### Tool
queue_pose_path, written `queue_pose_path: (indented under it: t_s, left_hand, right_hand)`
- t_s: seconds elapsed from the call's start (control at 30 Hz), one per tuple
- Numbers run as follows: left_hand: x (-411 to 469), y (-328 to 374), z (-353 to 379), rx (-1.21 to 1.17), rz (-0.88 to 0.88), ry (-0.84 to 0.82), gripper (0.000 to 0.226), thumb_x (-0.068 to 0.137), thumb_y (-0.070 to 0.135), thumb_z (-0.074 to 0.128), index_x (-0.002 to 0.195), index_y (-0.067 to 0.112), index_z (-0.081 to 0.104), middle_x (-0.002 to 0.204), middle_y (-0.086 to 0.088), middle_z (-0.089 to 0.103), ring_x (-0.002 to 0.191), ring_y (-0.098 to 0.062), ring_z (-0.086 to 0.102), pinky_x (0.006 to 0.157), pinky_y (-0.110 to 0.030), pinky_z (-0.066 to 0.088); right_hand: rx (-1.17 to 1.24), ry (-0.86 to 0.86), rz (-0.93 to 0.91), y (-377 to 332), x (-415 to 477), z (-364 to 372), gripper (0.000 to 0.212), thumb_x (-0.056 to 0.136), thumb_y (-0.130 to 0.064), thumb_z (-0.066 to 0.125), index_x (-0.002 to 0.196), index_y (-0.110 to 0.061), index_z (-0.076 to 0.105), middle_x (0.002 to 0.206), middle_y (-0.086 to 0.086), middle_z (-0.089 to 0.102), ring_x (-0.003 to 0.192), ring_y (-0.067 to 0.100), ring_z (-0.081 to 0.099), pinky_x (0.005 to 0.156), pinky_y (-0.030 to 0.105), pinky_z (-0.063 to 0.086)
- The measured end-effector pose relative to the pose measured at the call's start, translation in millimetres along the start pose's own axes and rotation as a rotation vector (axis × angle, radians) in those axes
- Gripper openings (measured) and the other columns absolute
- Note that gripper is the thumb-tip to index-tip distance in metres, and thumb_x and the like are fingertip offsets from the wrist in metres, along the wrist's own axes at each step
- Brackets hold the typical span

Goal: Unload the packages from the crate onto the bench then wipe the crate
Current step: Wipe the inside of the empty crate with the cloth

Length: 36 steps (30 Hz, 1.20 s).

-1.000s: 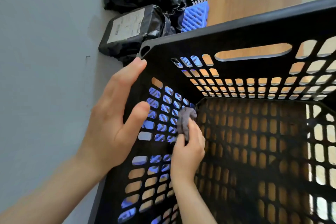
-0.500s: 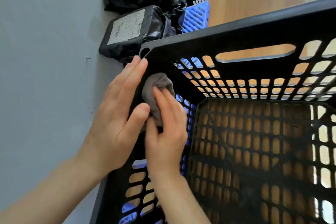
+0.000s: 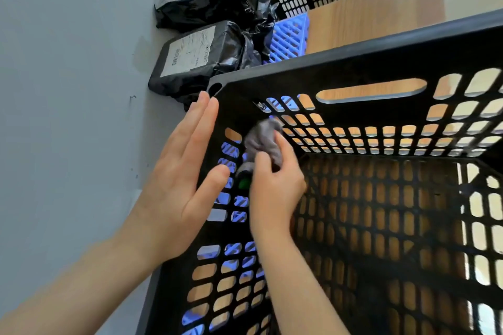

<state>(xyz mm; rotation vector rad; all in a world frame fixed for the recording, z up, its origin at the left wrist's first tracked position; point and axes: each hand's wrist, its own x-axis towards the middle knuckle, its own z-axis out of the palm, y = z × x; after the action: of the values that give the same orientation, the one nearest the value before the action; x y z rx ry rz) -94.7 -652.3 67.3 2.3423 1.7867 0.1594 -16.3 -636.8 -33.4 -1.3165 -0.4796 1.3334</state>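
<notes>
Wooden bench (image 3: 375, 16) | perforated black plastic crate (image 3: 353, 62) | left hand (image 3: 179, 187) flat against wall | right hand (image 3: 275, 193) pinching crumpled grey cloth (image 3: 261, 141)

Parcel storeroom: labelled packages (image 3: 198, 62), plastic crates (image 3: 275, 84)

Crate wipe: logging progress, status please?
Left hand flat against crate wall. Right hand grips cloth at inner corner. Packages out, beside crate.
</notes>
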Motion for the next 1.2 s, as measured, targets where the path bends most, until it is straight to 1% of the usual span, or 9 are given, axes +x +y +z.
queue_pose_path:
  t_s: [0.23, 0.3, 0.43, 0.57, 0.73, 0.83, 0.93, 1.03, 1.2]
  left_hand:
    - [-0.2, -0.9, 2.0, -0.033, -0.001, 0.02, 0.072, 0.095, 0.04, 0.035, 0.157, 0.017, 0.008, 0.164, 0.01, 0.008, 0.15, -0.006, 0.006, 0.12, -0.023, 0.01]
    - [-0.4, 0.3, 1.2, -0.018, 0.012, 0.005, 0.072, 0.095, 0.042, 0.035, 0.157, 0.019, 0.007, 0.164, 0.011, 0.006, 0.151, -0.006, 0.003, 0.121, -0.024, 0.008]
    - [0.3, 2.4, -0.1, -0.007, 0.032, -0.028, 0.07, 0.094, 0.044, 0.034, 0.156, 0.025, 0.007, 0.164, 0.013, 0.003, 0.151, -0.006, -0.001, 0.121, -0.028, 0.007]
    - [0.6, 1.7, -0.7, -0.007, 0.045, -0.031, 0.071, 0.093, 0.045, 0.036, 0.156, 0.025, 0.01, 0.164, 0.01, 0.004, 0.151, -0.007, 0.0, 0.121, -0.027, 0.008]
    - [7.5, 3.9, -4.1, -0.044, 0.026, 0.046, 0.076, 0.088, 0.046, 0.04, 0.156, 0.028, 0.012, 0.158, 0.023, 0.019, 0.146, -0.004, 0.019, 0.116, -0.017, 0.017]
    - [22.2, 6.6, -3.7, -0.03, 0.016, 0.161, 0.075, 0.085, 0.046, 0.041, 0.155, 0.028, 0.017, 0.138, 0.034, 0.032, 0.125, 0.003, 0.032, 0.104, -0.007, 0.018]
    - [26.4, 6.1, 0.6, -0.005, 0.039, 0.189, 0.073, 0.088, 0.045, 0.041, 0.155, 0.025, 0.019, 0.136, 0.025, 0.038, 0.13, 0.001, 0.03, 0.112, -0.023, 0.021]
    - [27.1, 6.9, 0.3, -0.022, 0.047, 0.166, 0.071, 0.09, 0.043, 0.042, 0.154, 0.026, 0.019, 0.155, 0.011, 0.032, 0.146, -0.008, 0.022, 0.118, -0.043, 0.023]
    - [31.6, 8.7, -0.3, -0.03, 0.093, 0.068, 0.07, 0.09, 0.042, 0.041, 0.155, 0.025, 0.02, 0.161, 0.009, 0.02, 0.149, -0.004, 0.014, 0.12, -0.046, 0.022]
  right_hand:
    - [-0.126, -0.054, -0.604, 13.4, -1.9, 9.1, 0.051, 0.081, 0.002, 0.057, 0.13, -0.012, 0.057, 0.128, 0.0, 0.057, 0.123, 0.012, 0.048, 0.105, 0.031, 0.041]
    - [-0.246, -0.011, -0.483, 40.8, 7.6, -1.9, 0.051, 0.085, 0.003, 0.059, 0.133, -0.012, 0.054, 0.131, 0.002, 0.055, 0.126, 0.013, 0.045, 0.108, 0.028, 0.037]
    - [-0.307, 0.01, 0.089, 79.9, 32.5, -27.0, 0.043, 0.092, -0.008, 0.049, 0.134, -0.016, 0.053, 0.129, 0.002, 0.058, 0.123, 0.017, 0.05, 0.102, 0.023, 0.034]
    - [-0.238, 0.018, 0.205, 56.7, 40.9, -25.1, 0.042, 0.094, -0.014, 0.048, 0.135, -0.013, 0.052, 0.128, 0.004, 0.059, 0.121, 0.021, 0.052, 0.099, 0.022, 0.035]
    - [-0.087, -0.106, -0.291, -3.3, -14.6, 3.0, 0.05, 0.088, -0.005, 0.056, 0.131, -0.03, 0.055, 0.116, -0.034, 0.046, 0.119, -0.005, 0.044, 0.101, 0.016, 0.038]
    - [-0.144, -0.104, -0.497, 2.6, -3.8, 4.4, 0.051, 0.086, -0.005, 0.059, 0.133, -0.025, 0.054, 0.127, -0.025, 0.048, 0.124, -0.003, 0.041, 0.104, 0.022, 0.038]
    - [-0.262, -0.041, -0.588, 33.7, 10.7, -2.8, 0.055, 0.085, 0.002, 0.061, 0.136, -0.017, 0.05, 0.133, -0.011, 0.048, 0.129, 0.006, 0.041, 0.108, 0.028, 0.037]
    - [-0.369, 0.027, -0.235, 69.1, 24.3, -13.2, 0.053, 0.088, 0.001, 0.056, 0.138, -0.014, 0.049, 0.136, 0.002, 0.05, 0.128, 0.015, 0.043, 0.11, 0.03, 0.035]
    - [-0.323, 0.002, 0.236, 71.9, 57.7, -26.0, 0.038, 0.093, -0.012, 0.045, 0.13, -0.009, 0.054, 0.125, 0.008, 0.06, 0.119, 0.024, 0.052, 0.099, 0.027, 0.037]
